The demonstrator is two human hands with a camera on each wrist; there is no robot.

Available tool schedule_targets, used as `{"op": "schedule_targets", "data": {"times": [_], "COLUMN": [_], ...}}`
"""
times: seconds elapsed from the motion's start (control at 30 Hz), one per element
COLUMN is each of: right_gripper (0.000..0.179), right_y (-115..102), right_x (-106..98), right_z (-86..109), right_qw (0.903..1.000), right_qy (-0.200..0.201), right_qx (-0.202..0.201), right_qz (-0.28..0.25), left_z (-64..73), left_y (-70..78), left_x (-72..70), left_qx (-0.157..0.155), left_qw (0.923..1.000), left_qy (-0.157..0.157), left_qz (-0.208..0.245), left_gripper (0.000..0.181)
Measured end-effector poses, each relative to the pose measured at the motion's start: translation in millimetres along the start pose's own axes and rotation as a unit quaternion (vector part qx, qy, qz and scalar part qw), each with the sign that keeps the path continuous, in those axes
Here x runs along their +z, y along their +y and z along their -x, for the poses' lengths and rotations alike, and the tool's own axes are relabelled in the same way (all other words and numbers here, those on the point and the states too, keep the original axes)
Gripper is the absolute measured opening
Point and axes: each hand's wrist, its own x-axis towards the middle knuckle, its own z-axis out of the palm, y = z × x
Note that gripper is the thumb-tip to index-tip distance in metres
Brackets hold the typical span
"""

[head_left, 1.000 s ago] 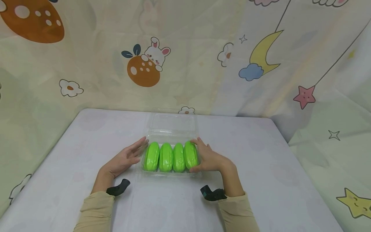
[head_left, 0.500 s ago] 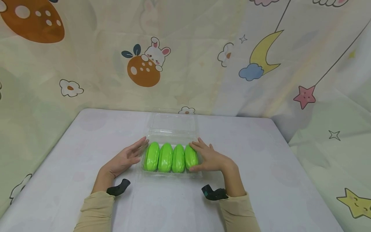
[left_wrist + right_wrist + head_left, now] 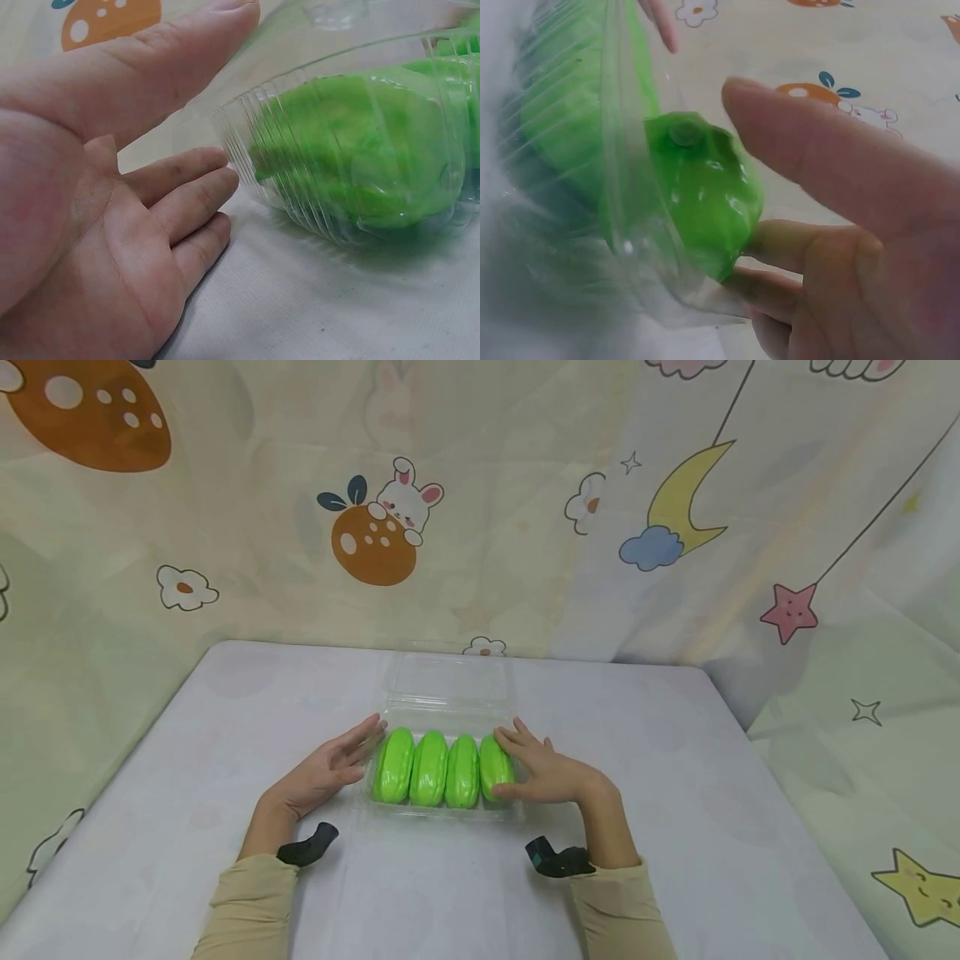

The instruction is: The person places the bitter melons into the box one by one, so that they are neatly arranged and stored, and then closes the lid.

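Several glossy green cucumber-shaped pieces (image 3: 430, 768) lie side by side, lengthwise away from me, in a clear plastic clamshell box (image 3: 450, 812). Its transparent lid (image 3: 450, 678) is folded back behind. My right hand (image 3: 551, 770) is at the rightmost green piece (image 3: 709, 199), fingers against its outer side. In the right wrist view the thumb (image 3: 802, 150) stands apart from that piece, which bulges above the box rim. At the other end, my left hand (image 3: 326, 770) has its fingers extended, the fingertips (image 3: 217, 180) right at the ribbed box wall.
The box stands on a white-covered table (image 3: 637, 735), towards its back edge. A patterned curtain (image 3: 510, 527) with rabbits, a moon and stars hangs behind and at the sides. Both wrists carry black camera mounts (image 3: 307, 845).
The rightmost green piece has settled lower in the box. My right hand has shifted slightly right and its grip has loosened. The left hand has stayed in place.
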Motion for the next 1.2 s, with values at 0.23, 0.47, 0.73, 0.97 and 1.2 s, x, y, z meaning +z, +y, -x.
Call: {"op": "schedule_targets", "data": {"times": [0.23,0.47,0.73,0.97,1.2], "right_gripper": [0.08,0.089,0.092,0.094,0.093], "right_y": [1,-2,-9,-15,-17], "right_x": [-2,-3,-1,-1,2], "right_z": [3.5,3.0,0.9,0.7,-1.7], "right_qw": [0.9998,0.9995,0.9961,0.9928,0.9903], "right_qy": [0.006,0.03,0.048,0.058,0.062], "right_qx": [-0.011,0.009,0.03,0.055,0.072], "right_qz": [-0.018,0.01,0.068,0.09,0.101], "left_z": [-0.3,-0.7,0.5,0.5,0.5], "left_y": [0.1,0.6,3.3,4.5,4.5], "left_x": [0.6,0.5,2.0,2.8,3.1], "left_qx": [-0.003,-0.004,-0.002,-0.002,0.0], "left_qw": [1.0,1.0,1.0,1.0,1.0], "left_qy": [0.001,-0.001,-0.002,0.0,-0.002], "left_qz": [-0.004,0.0,0.005,0.005,0.003], "left_gripper": [0.077,0.077,0.078,0.078,0.077]}}
